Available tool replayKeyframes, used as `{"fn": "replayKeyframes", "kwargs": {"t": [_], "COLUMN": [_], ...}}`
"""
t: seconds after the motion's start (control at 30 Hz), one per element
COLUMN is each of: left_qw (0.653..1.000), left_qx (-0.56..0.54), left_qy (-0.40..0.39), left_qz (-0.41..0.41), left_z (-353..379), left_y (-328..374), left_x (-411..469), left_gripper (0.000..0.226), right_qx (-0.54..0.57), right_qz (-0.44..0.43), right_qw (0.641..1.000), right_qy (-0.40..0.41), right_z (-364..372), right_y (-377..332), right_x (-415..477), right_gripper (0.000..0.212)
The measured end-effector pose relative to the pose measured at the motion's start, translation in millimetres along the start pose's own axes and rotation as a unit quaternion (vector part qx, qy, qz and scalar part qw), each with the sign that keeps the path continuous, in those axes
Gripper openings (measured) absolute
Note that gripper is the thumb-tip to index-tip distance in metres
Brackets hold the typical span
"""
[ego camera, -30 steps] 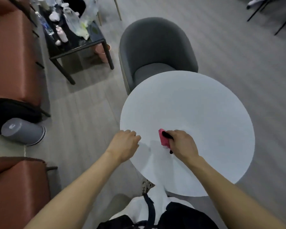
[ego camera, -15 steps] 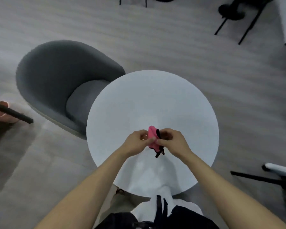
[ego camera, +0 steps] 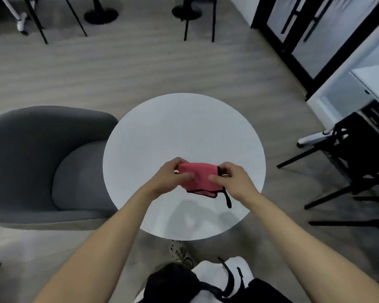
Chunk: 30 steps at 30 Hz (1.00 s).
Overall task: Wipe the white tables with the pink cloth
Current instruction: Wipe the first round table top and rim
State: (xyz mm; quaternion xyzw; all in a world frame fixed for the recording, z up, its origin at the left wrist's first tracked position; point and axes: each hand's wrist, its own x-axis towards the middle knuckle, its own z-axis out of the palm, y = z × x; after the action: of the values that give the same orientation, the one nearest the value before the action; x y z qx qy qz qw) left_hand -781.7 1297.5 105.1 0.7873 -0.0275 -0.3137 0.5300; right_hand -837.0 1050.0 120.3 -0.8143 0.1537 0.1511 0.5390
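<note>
Stretched pink cloth [ego camera: 198,177] out flat, bunched small half second before. Pinched left edge with left hand [ego camera: 169,178], right edge with right hand [ego camera: 234,180]; black loop dangling. Held over near half of round white desk [ego camera: 184,127]. Grey armchair [ego camera: 42,160] left, black chair [ego camera: 363,154] right, grey floor [ego camera: 140,68] around.

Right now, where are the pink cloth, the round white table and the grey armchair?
pink cloth [ego camera: 200,171]: head view, middle of the fabric.
round white table [ego camera: 184,127]: head view, bare top.
grey armchair [ego camera: 79,171]: head view, seat cushion.
</note>
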Motion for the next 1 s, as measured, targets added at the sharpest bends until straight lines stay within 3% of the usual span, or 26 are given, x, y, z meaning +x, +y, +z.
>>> {"fn": "replayKeyframes", "kwargs": {"t": [0.07,0.17,0.37,0.5,0.63,0.73,0.8,0.87,0.93,1.0], "left_qw": [0.998,0.997,0.997,0.989,0.98,0.981,0.959,0.934,0.915,0.897], "left_qx": [0.063,0.073,0.072,0.143,0.174,0.178,0.278,0.356,0.403,0.439], "left_qy": [-0.01,0.008,0.027,0.034,0.055,0.047,0.036,0.026,0.018,0.031], "left_qz": [0.023,0.022,-0.007,0.023,0.075,0.053,0.03,0.01,0.012,0.034], "left_z": [8.0,16.3,16.4,11.0,-0.3,-20.2,-37.5,-53.0,-65.5,-75.2], "left_y": [-7.1,-19.6,-57.7,-81.8,-81.8,-83.2,-99.8,-125.0,-153.7,-181.9], "left_x": [-8.9,-33.9,-104.9,-143.4,-143.8,-117.9,-98.5,-83.8,-73.2,-58.0], "left_gripper": [0.027,0.038,0.043,0.037,0.031,0.047,0.056,0.055,0.052,0.048], "right_qx": [-0.019,-0.053,0.095,0.114,0.077,0.034,-0.071,-0.137,-0.179,-0.234], "right_qz": [-0.002,0.021,0.085,0.097,0.042,0.061,0.1,0.116,0.093,0.07], "right_qw": [1.0,0.998,0.992,0.988,0.996,0.991,0.98,0.967,0.964,0.959], "right_qy": [0.008,-0.016,-0.026,-0.023,0.02,0.11,0.158,0.181,0.172,0.147], "right_z": [5.8,22.0,81.0,121.9,132.8,130.2,137.2,158.3,191.5,223.7], "right_y": [8.3,25.2,59.1,69.2,55.2,53.0,64.3,76.9,89.2,100.2], "right_x": [-17.2,-47.3,-105.6,-133.2,-130.0,-99.5,-80.5,-68.2,-58.8,-43.8], "right_gripper": [0.021,0.021,0.046,0.037,0.031,0.051,0.066,0.064,0.058,0.064]}}
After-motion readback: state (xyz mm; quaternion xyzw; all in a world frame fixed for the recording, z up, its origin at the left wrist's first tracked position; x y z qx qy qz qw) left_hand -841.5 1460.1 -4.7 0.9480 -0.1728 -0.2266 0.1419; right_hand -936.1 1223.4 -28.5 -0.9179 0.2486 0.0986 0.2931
